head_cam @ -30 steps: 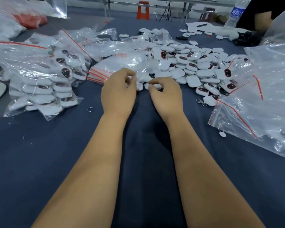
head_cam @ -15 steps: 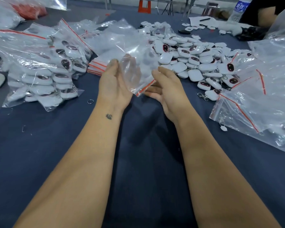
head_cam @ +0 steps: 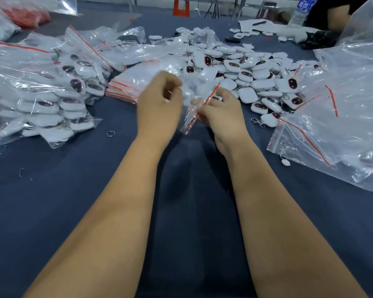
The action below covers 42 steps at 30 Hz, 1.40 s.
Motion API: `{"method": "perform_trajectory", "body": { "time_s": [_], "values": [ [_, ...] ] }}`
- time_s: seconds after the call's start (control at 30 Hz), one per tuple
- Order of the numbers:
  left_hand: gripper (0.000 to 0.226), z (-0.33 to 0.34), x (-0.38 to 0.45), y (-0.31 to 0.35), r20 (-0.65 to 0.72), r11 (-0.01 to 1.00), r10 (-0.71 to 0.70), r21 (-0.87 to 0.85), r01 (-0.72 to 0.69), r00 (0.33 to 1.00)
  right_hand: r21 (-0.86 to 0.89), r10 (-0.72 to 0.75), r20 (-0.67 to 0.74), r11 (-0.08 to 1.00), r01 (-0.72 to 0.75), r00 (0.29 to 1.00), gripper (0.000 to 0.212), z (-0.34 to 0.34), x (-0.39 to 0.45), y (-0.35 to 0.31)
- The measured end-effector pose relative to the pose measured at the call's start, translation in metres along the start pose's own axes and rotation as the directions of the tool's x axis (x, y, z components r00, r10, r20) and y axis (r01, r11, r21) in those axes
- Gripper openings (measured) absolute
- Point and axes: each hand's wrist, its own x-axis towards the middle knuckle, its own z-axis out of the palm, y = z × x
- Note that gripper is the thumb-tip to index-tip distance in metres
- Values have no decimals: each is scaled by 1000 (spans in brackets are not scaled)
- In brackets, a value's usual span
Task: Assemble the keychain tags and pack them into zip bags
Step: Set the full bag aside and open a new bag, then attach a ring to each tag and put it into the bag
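Observation:
A small clear zip bag (head_cam: pixel 191 104) with a red seal strip hangs between my hands above the dark blue table (head_cam: pixel 52 190). My right hand (head_cam: pixel 221 114) pinches the bag at its red-striped mouth. My left hand (head_cam: pixel 159 106) is blurred, its fingers curled at the bag's other side. Loose white keychain tags (head_cam: pixel 241 72) with dark oval faces lie in a heap just behind my hands. A flat stack of empty zip bags (head_cam: pixel 125 86) lies left of the heap.
Large clear bags packed with tags (head_cam: pixel 45 93) fill the left side. Crumpled big plastic bags (head_cam: pixel 340 117) cover the right. A loose metal ring (head_cam: pixel 110 133) lies on the cloth. A person's arm and a water bottle (head_cam: pixel 300 9) are at the far right.
The bag has dropped from chest height toward the table. Both hands turned from open, palm-up poses to curled fingers at the bag's mouth.

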Motion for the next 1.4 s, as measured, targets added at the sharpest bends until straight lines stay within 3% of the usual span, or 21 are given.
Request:
{"method": "perform_trajectory", "body": {
  "time_s": [0.07, 0.13, 0.33, 0.5, 0.6, 0.7, 0.8, 0.87, 0.9, 0.97, 1.03, 1.1, 1.2, 1.27, 1.33, 1.4],
  "values": [
    [19, 8, -4, -2, 233, 997, -44, 67, 29, 971, 17, -6, -22, 1000, 7, 1000, 57, -1, -2, -2],
    [18, 11, -5, -7, 325, 992, -66, 125, 26, 943, 0, -13, -59, 1000, 13, 998, 61, -1, -3, -3],
    [18, 8, -3, -8, 310, 990, -141, 49, 132, 940, -54, -30, -72, 998, 26, 997, 53, 0, -8, -8],
    [17, 3, -4, 0, 329, 997, -62, 58, 46, 942, -115, -36, -73, 993, 27, 997, 45, -2, -8, -6],
    [18, 1, -4, 1, 356, 994, -111, 30, 107, 928, -107, -35, -48, 994, 30, 998, 39, -2, -8, -7],
    [18, 3, -2, -2, 248, 979, -202, 54, 194, 948, -180, -62, -38, 982, 55, 997, 33, -2, -8, -6],
    [11, -1, 4, -3, -150, 984, -164, 48, 173, 975, -331, -98, -102, 942, 59, 990, 24, -3, -7, -5],
    [8, -5, 6, -4, -264, 995, -101, -7, 103, 959, -369, -103, -115, 928, 54, 988, 18, -1, -7, -5],
    [10, -4, 4, -5, -212, 997, -73, -2, 74, 975, -380, -106, -101, 923, 60, 989, 17, 0, -7, -5],
    [22, 0, 0, -6, 32, 995, -48, 86, 45, 998, -378, -114, -56, 922, 84, 992, 16, 4, -8, -6],
    [24, 3, -3, -8, 260, 969, -48, 245, -18, 964, -391, -141, -32, 913, 117, 989, 18, 5, -9, -6],
    [9, 2, -1, -8, 290, 962, -48, 271, -34, 956, -437, -169, -68, 891, 123, 983, 21, 4, -8, -8],
    [21, -1, 6, -10, 81, 986, -147, 88, 140, 986, -375, -160, -88, 920, 116, 983, 15, -1, -9, -13],
    [28, -8, 11, -11, -165, 973, -230, -30, 228, 959, -277, -120, -46, 955, 102, 992, 5, -2, -11, -17],
    [36, -19, 15, -9, -448, 986, -166, -58, 157, 878, -235, -97, -87, 969, 75, 991, 8, -4, -10, -16],
    [46, -26, 16, -4, -634, 999, 30, 6, -34, 773, -328, -124, -174, 943, 61, 977, 12, -7, -8, -14]
  ]
}}
